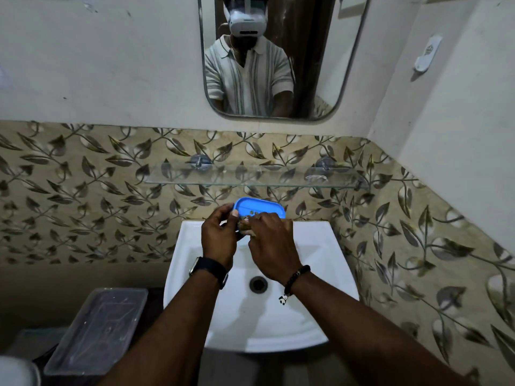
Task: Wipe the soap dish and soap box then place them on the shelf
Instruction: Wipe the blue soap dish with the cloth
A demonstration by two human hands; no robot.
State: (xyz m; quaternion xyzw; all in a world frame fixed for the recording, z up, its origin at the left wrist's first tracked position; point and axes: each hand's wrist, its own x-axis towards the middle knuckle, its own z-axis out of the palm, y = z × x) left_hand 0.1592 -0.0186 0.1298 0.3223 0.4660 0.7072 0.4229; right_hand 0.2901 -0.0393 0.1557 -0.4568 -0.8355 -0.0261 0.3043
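Note:
A blue soap dish [260,207] with small holes is tilted up over the back rim of the white sink [195,263]. My left hand [220,236] grips its lower left edge. Pressed against the dish's lower part is a small brownish cloth [245,228], bunched under the fingers of my right hand [271,245]. Only a scrap of the cloth shows between the hands. The glass shelf [250,176] hangs on the leaf-patterned tile wall just above the dish, with nothing on it. No separate soap box is identifiable.
A clear plastic tray-like lid [97,330] lies to the left of the sink. A mirror [278,57] hangs above the shelf. A white holder [426,54] is fixed on the right wall. The sink drain [258,284] is open.

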